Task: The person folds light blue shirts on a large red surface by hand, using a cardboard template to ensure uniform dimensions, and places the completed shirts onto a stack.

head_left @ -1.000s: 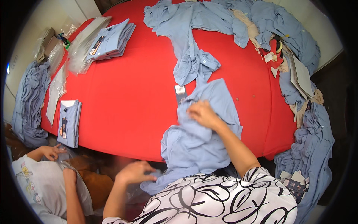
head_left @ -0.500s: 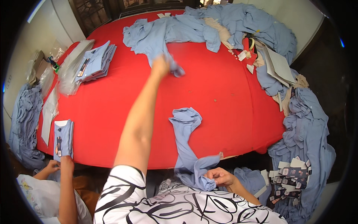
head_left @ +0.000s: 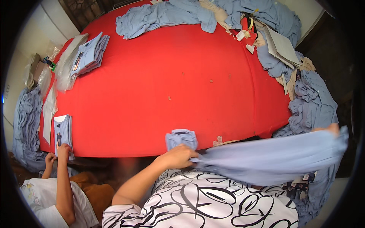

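The person in the black-and-white patterned top has a light blue shirt (head_left: 273, 157) pulled out wide across their front, just off the near edge of the red bench (head_left: 171, 83). Their left hand (head_left: 181, 155) is closed in a fist on one end of the cloth, right at the bench edge, where a bunched part of the same blue fabric rests on the red cover. Their right hand (head_left: 333, 129) is flung far out to the side, mostly wrapped in the cloth, so only the fingertips show pinching the other end. At the far side lies a heap of blue garments (head_left: 163, 15), and a stack of folded shirts (head_left: 91, 53) sits at the left. A co-worker's hand (head_left: 64, 149) rests on a folded shirt (head_left: 62, 131) at the near-left corner.
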A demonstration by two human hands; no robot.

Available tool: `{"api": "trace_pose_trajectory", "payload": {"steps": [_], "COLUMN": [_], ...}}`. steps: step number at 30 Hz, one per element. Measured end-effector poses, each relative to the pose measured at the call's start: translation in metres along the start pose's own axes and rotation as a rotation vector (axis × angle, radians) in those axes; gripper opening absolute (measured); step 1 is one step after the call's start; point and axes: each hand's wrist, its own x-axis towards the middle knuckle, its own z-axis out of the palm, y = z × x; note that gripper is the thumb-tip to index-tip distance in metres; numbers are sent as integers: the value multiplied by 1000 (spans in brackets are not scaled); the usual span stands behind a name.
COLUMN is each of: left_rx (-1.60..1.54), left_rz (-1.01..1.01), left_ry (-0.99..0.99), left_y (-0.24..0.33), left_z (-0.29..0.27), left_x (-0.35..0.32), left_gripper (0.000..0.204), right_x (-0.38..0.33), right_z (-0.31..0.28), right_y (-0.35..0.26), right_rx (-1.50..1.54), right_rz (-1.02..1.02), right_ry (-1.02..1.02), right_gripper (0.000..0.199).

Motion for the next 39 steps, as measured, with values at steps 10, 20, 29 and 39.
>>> {"api": "trace_pose_trajectory", "payload": {"steps": [10,20,29,39], "left_rx": [-338,1050,677,550], "left_rz": [-456,-629,-766,-739], "left_ry": [694,1463,1072,1502], "left_y": [8,-94,-132,-163], "left_z": [-125,-289,-44,-51], "left_x": [-244,-73,-48,-149], "left_gripper": [29,66,69,36], "right_x": [143,323,92,26], "right_z": [-75,-143,-187,-201], "right_y": [-83,133,150,48], "right_rx": [-539,-1096,-2439,-1874], "right_rz": [-76,22,161,53], "right_ry": [403,438,447,938], "right_gripper": [27,27,43,46]}}
